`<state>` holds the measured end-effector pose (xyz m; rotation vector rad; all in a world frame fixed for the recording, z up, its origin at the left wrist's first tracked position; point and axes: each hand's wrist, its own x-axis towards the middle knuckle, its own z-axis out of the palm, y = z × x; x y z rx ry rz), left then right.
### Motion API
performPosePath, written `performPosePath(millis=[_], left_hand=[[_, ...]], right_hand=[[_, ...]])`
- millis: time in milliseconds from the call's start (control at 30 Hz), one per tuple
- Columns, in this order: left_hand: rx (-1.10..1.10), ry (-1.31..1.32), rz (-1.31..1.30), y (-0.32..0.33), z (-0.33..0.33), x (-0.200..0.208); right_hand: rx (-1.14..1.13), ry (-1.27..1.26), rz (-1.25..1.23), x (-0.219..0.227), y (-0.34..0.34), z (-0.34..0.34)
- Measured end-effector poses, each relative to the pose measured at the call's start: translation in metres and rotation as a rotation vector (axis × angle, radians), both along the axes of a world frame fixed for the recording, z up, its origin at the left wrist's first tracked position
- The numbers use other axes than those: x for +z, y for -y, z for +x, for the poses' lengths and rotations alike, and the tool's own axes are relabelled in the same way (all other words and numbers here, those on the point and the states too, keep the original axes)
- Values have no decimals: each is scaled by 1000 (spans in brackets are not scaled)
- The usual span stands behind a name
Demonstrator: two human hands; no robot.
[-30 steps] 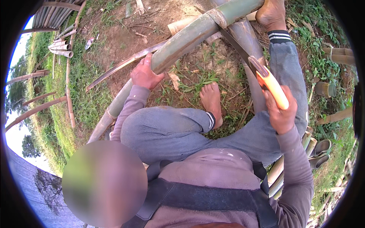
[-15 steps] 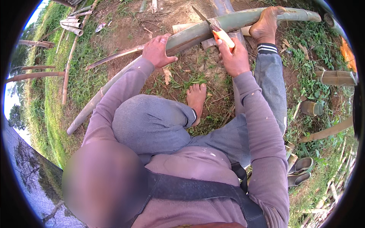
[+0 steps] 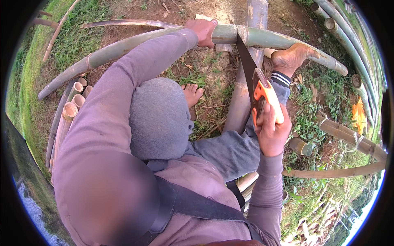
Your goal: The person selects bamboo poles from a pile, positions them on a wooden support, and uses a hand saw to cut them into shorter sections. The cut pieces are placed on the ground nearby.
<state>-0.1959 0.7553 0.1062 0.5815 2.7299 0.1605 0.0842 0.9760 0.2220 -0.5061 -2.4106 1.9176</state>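
Right of centre, the right hand (image 3: 273,132) has its fingers closed round the orange handle of a saw (image 3: 247,61). At upper centre, the blade meets a green bamboo pole (image 3: 226,34) beside a node; cut depth cannot be told. The left hand (image 3: 202,32) clasps the pole left of the blade, a bare foot (image 3: 292,56) bracing it at right. This looks like sawing; the next stroke calls for a steady pole and straight blade.
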Motion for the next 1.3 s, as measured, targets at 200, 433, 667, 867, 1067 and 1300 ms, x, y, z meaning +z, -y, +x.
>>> performPosePath(millis=[200, 433, 667, 867, 1067, 1300], left_hand=[[-62, -4, -20, -19, -5, 4], [-52, -56, 40, -6, -15, 4], [-74, -9, 20, -7, -10, -6], [-102, -25, 23, -18, -10, 3], [-67, 12, 32, -12, -12, -7], [-80, 8, 16, -24, -14, 6]], right_hand=[[-65, -18, -5, -47, -2, -42], [-88, -76, 238, -63, 21, -90], [-143, -66, 140, -55, 10, 42], [-151, -129, 272, -88, 18, -138], [-152, 9, 192, -13, 16, 65], [-173, -124, 222, -100, 11, -111]])
